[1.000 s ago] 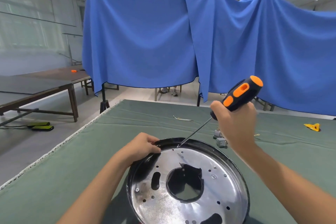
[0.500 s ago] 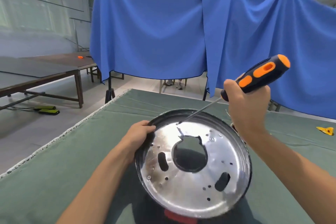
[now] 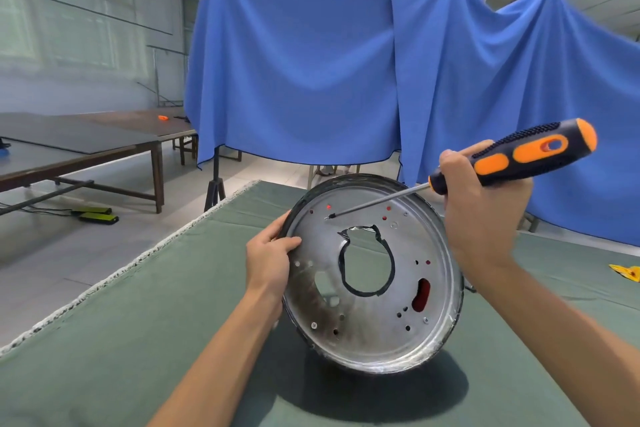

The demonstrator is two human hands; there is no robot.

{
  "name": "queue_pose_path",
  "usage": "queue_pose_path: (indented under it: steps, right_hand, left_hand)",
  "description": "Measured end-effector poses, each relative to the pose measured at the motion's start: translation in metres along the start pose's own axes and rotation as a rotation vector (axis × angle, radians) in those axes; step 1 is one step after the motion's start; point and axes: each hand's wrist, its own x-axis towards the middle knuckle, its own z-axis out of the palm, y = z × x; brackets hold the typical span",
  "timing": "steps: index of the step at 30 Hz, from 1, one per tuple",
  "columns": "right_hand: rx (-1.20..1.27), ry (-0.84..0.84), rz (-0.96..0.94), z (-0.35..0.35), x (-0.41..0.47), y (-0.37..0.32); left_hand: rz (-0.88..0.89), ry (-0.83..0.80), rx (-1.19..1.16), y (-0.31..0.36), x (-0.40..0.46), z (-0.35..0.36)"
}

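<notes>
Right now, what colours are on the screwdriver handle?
Black with orange patches on the screwdriver handle, head view.

bright ceiling light, soft shadows, warped edges

screwdriver [image 3: 516, 159]: black, orange patches
disc [image 3: 374, 288]: shiny silver, dark rim
counter [image 3: 138, 322]: dull green
drape [image 3: 311, 73]: blue

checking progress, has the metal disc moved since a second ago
Yes. The metal disc lay nearly flat on the green table cover; now its far rim is tipped up off it.
</notes>
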Motion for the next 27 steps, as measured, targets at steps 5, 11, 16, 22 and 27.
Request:
queue_pose_path:
  steps: [5, 11, 16, 22, 27]
  right_hand:
    - [0.023, -0.014, -0.001, 0.004, -0.003, -0.003]
    - [0.039, -0.010, -0.004, 0.005, -0.001, -0.010]
    - [0.053, -0.021, -0.005, 0.007, -0.001, -0.012]
    - [0.040, -0.032, -0.017, 0.011, -0.003, -0.014]
    - [0.028, -0.039, -0.043, 0.011, -0.005, -0.012]
  left_hand:
    - [0.038, -0.019, 0.028, 0.003, -0.004, 0.002]
    - [0.062, -0.024, 0.037, 0.004, -0.007, 0.005]
    - [0.060, -0.024, 0.020, 0.004, -0.007, 0.004]
    - [0.047, -0.048, 0.015, 0.002, -0.005, 0.001]
    - [-0.038, -0.142, 0.069, -0.001, 0.000, -0.001]
